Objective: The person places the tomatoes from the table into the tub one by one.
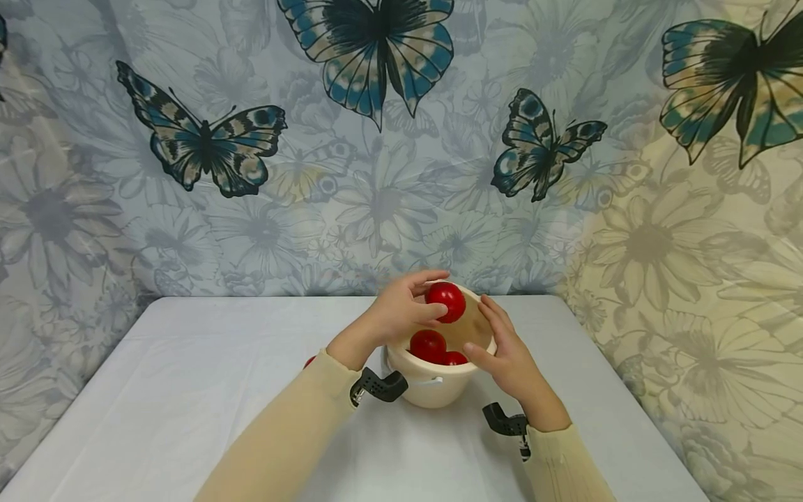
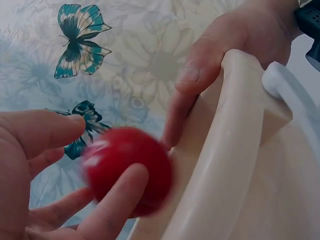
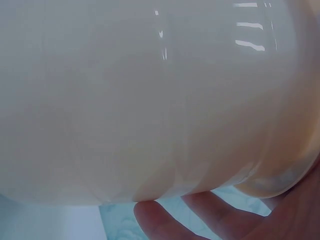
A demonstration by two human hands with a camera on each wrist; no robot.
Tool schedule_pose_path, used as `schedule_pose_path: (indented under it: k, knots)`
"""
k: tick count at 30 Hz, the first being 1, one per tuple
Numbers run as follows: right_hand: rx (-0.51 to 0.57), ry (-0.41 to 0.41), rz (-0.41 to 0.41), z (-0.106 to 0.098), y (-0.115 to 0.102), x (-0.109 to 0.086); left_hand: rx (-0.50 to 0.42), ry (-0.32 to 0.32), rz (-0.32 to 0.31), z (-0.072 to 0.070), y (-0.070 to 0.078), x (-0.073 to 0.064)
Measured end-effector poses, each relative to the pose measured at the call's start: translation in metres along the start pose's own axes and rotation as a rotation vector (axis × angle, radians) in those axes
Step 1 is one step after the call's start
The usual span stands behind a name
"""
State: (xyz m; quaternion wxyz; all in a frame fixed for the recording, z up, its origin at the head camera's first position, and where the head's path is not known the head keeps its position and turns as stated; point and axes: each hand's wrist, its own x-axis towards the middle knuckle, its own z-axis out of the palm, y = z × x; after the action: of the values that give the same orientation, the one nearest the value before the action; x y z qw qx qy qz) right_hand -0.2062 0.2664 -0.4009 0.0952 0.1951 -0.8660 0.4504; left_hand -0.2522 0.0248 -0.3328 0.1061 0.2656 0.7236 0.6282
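Note:
A cream bucket (image 1: pixel 433 390) stands upright on the table. Two glossy red balls (image 1: pixel 428 346) show inside it. At the bucket's mouth is another red ball (image 1: pixel 445 301), among the spread fingers of my left hand (image 1: pixel 398 310). In the left wrist view this red ball (image 2: pixel 127 170) is blurred while the fingers around it look sharp, and the thumb stands apart from it. My right hand (image 1: pixel 516 359) holds the bucket at its right rim, the thumb over the edge. Fingertips (image 3: pixel 155 217) touch the bucket wall (image 3: pixel 125 115) in the right wrist view.
A sliver of a red object (image 1: pixel 309 361) shows on the table behind my left forearm. The bucket's pale handle (image 1: pixel 426 381) hangs down at the front. A white cloth (image 1: pixel 207 362) covers the table, which meets a butterfly-print backdrop (image 1: pixel 376 209).

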Motion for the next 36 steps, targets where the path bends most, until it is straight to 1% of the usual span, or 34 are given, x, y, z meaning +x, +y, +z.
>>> schedule_pose_path:
  k: [2,5,10,16,20,24,28,33,36]
  knots:
    - [0.008,0.003,-0.007,0.000,0.000,0.000,0.030,-0.006,0.015,0.000,0.000,0.000]
    - [0.008,0.009,-0.012,0.000,0.000,0.000,0.044,-0.005,0.026,0.000,-0.001,-0.001]
    - [0.007,0.013,0.002,0.000,0.000,0.000,-0.017,-0.031,0.031,-0.001,-0.001,-0.002]
    - [0.013,0.013,-0.003,0.001,0.001,0.000,0.005,-0.019,0.035,-0.003,-0.004,-0.004]
    - [0.007,0.012,-0.008,0.001,0.001,0.001,-0.016,-0.013,0.033,-0.005,-0.007,-0.005]
    - [0.010,0.013,-0.010,0.001,0.000,0.001,-0.020,-0.009,0.027,-0.006,-0.007,-0.006]
    - [0.010,0.011,-0.008,0.001,-0.001,0.001,-0.030,-0.011,0.041,-0.008,-0.008,-0.009]
    - [0.008,0.010,-0.008,0.001,0.000,0.001,-0.073,-0.004,0.045,-0.011,-0.008,-0.016]
    - [0.007,0.011,-0.009,0.001,0.001,0.001,-0.034,0.014,0.049,-0.013,-0.006,-0.025]
